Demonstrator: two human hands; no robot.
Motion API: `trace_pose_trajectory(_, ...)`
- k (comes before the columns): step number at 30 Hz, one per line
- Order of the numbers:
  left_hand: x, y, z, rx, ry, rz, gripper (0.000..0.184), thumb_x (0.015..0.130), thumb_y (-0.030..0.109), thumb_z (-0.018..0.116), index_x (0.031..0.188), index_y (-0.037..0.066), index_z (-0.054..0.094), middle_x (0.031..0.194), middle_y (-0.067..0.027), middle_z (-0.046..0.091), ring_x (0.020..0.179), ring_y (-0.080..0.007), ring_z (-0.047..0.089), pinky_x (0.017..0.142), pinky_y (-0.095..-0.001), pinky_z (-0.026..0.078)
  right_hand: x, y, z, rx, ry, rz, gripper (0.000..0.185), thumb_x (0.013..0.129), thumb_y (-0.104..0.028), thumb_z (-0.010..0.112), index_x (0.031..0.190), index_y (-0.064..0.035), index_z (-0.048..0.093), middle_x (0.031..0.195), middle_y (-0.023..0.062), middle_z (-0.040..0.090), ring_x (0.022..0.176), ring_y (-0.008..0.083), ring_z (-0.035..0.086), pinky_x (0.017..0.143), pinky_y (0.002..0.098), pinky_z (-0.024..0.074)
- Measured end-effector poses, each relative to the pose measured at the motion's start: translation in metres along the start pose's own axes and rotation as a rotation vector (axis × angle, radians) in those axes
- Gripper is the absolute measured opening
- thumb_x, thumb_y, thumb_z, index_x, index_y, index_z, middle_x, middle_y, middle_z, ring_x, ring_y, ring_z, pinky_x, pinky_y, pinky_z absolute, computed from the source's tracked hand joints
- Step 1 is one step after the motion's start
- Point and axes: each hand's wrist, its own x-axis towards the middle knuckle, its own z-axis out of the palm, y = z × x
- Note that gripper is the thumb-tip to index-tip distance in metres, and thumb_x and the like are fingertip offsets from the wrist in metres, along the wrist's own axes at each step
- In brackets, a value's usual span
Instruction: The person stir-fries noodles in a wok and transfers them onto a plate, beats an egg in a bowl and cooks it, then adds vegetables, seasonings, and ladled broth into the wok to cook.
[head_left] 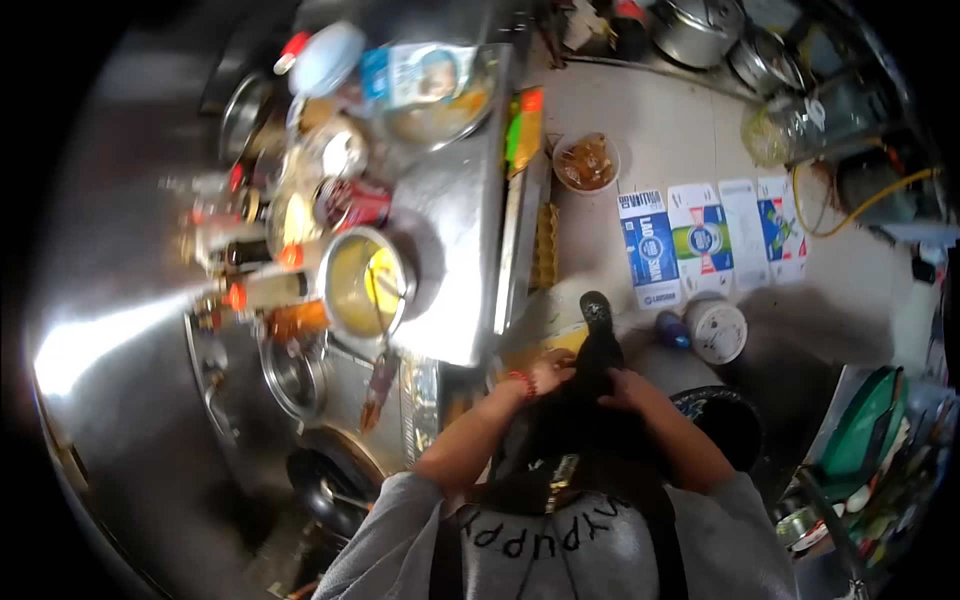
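My left hand, with a red bracelet at the wrist, is low in front of my body over my dark clothing. My right hand is a little to the right, also against the dark clothing. The two hands are apart. Both are small and blurred, and it is unclear whether the fingers hold the cloth. A dark shoe shows just beyond them. Left of my hands, on the steel counter, stands a metal pot with something yellow and a utensil in it.
Bottles and a red can crowd the counter. A wok is at lower left. On the floor are flattened cartons, a white bucket, a black bin and a bowl. A green basin is at right.
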Motion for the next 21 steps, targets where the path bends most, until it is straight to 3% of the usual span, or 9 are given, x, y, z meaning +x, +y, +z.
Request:
trace_pose_trajectory(3,0.074,0.008,0.012,0.122,-0.098,-0.045,0.036,0.08,0.02,0.057,0.111,0.003,0.052,0.093,-0.0125,0.06,0.086,-0.0208,0.059,0.078,-0.0306,0.046,0.013,0.051,0.019,0.352,0.345,0.037,0.059,0.075,-0.027,0.062,0.123,-0.0013,0.04,0.111,0.0209,0.053,0.103,0.0337,0.051,0.088,0.0376,0.0415)
trace_pose_trajectory(7,0.181,0.0,0.017,-0.239,-0.227,-0.344,0.032,0.08,0.016,0.056,0.109,0.003,0.053,0.079,-0.009,0.06,0.072,-0.0145,0.059,0.069,-0.0283,0.046,0.002,0.077,0.024,0.744,0.571,0.318,0.041,0.08,-0.02,0.056,0.118,-0.0053,0.046,0.107,0.0171,0.055,0.101,0.0308,0.052,0.085,0.0337,0.0428)
trace_pose_trajectory(9,0.233,-0.024,0.019,-0.005,-0.075,-0.209,0.033,0.077,0.018,0.057,0.106,0.003,0.055,0.084,-0.011,0.061,0.076,-0.0177,0.059,0.071,-0.0298,0.047,-0.03,0.042,0.044,0.396,0.745,-0.023,0.033,0.081,-0.023,0.051,0.108,-0.0043,0.052,0.099,0.018,0.056,0.087,0.03,0.055,0.071,0.0371,0.0459)
trace_pose_trajectory(10,0.259,-0.035,0.017,0.168,0.006,-0.215,0.033,0.076,0.019,0.058,0.105,0.004,0.055,0.087,-0.0121,0.062,0.08,-0.0205,0.059,0.073,-0.0311,0.046,-0.035,0.044,0.061,0.406,0.75,-0.006,0.033,0.081,-0.023,0.051,0.108,-0.0043,0.052,0.099,0.018,0.056,0.087,0.03,0.055,0.071,0.0371,0.0459)
trace_pose_trajectory(13,0.341,-0.112,0.011,0.23,0.193,-0.308,0.037,0.074,0.025,0.058,0.106,0.007,0.056,0.098,-0.0136,0.062,0.093,-0.0279,0.057,0.081,-0.0351,0.045,-0.041,0.067,0.104,0.874,0.614,0.197,0.023,0.08,-0.012,0.051,0.101,-0.0028,0.051,0.094,0.0143,0.056,0.089,0.0287,0.053,0.072,0.0361,0.0436)
trace_pose_trajectory(17,0.371,-0.103,-0.026,0.204,0.488,-0.654,0.038,0.078,0.023,0.053,0.112,0.005,0.053,0.112,-0.0154,0.055,0.103,-0.0307,0.052,0.086,-0.0356,0.042,-0.005,0.101,0.065,0.494,1.238,0.617,0.021,0.078,-0.001,0.049,0.099,0.0025,0.053,0.097,0.0168,0.054,0.092,0.033,0.051,0.077,0.0365,0.0419)
trace_pose_trajectory(18,0.4,-0.16,-0.037,0.213,0.618,-0.7,0.042,0.079,0.024,0.052,0.116,0.004,0.048,0.116,-0.0163,0.052,0.105,-0.032,0.051,0.086,-0.037,0.042,-0.003,0.1,0.088,0.691,1.018,0.406,0.039,0.079,-0.006,0.053,0.116,0.0003,0.045,0.106,0.0181,0.052,0.101,0.0277,0.048,0.088,0.0355,0.0379)
trace_pose_trajectory(19,0.429,-0.214,-0.052,0.22,0.75,-0.743,0.046,0.081,0.025,0.051,0.121,0.003,0.044,0.12,-0.0173,0.049,0.106,-0.0333,0.049,0.087,-0.0383,0.042,0.001,0.098,0.13,0.986,0.463,0.391,0.043,0.078,-0.01,0.056,0.118,-0.0006,0.044,0.112,0.0194,0.048,0.106,0.0297,0.045,0.09,0.0384,0.0367)
trace_pose_trajectory(21,0.45,-0.276,-0.094,0.284,0.902,-0.849,0.051,0.081,0.026,0.051,0.125,0.003,0.037,0.125,-0.0178,0.042,0.11,-0.0327,0.046,0.089,-0.0395,0.039,0.014,0.078,0.131,1.352,0.198,0.276,0.032,0.084,-0.018,0.051,0.111,-0.0018,0.048,0.101,0.014,0.05,0.096,0.0259,0.048,0.084,0.0384,0.0404)
